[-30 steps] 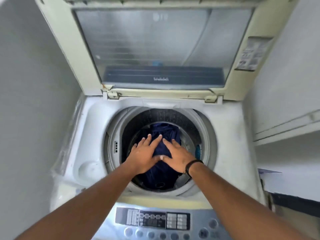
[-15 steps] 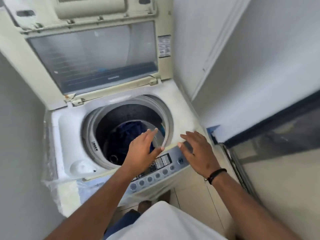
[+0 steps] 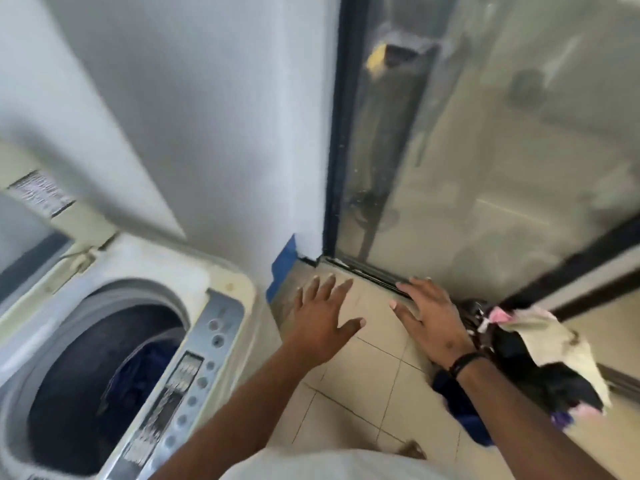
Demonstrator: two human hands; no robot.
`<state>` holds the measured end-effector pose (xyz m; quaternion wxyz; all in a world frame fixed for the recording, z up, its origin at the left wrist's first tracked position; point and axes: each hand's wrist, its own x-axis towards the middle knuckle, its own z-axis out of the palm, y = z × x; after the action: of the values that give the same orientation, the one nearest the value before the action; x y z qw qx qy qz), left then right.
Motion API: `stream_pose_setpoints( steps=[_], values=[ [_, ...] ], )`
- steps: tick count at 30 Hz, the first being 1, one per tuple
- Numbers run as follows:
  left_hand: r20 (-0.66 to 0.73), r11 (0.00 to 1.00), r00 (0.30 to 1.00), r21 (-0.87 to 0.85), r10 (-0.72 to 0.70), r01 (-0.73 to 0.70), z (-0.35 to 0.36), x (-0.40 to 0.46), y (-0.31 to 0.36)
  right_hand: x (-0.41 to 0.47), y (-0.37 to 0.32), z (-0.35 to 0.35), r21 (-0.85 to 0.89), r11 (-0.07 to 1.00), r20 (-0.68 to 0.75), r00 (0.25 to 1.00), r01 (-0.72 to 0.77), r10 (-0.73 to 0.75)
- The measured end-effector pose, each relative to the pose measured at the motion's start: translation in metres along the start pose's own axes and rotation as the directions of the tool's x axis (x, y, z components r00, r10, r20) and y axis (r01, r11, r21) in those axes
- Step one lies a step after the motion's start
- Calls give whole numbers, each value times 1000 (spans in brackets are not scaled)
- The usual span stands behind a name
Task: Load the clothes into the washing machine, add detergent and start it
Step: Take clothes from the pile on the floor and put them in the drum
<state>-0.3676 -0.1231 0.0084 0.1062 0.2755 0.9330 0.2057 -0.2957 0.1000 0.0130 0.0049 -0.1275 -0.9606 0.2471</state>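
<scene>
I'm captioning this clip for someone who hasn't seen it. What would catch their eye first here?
Two open hands, the left hand and right hand, reach out over the tiled floor, holding nothing. At lower left the washing machine stands open with dark blue clothes in its drum. At right a pile of clothes lies by a glass door.

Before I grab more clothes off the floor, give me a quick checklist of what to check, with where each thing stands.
1. Washing machine lid up, drum reachable: ok.
2. Room left in the drum: ok, the blue clothes sit low inside.
3. Both hands free: ok, left hand and right hand are spread and hold nothing.
4. More laundry within reach: ok, the pile of clothes lies on the floor beside the right hand.
5. Floor between machine and pile free to step on: ok.
6. Detergent at hand: cannot tell, none in view.
</scene>
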Motion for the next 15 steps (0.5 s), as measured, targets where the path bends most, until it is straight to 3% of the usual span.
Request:
stream_pose_setpoints(
  steps=[7, 15],
  values=[
    [244, 959, 935, 50, 259, -279, 75, 59, 164, -60, 141, -51, 92, 954, -126, 947, -287, 297],
    [444, 910, 840, 117, 311, -398, 168, 99, 266, -126, 282, -70, 166, 828, -96, 827, -535, 554]
  ],
)
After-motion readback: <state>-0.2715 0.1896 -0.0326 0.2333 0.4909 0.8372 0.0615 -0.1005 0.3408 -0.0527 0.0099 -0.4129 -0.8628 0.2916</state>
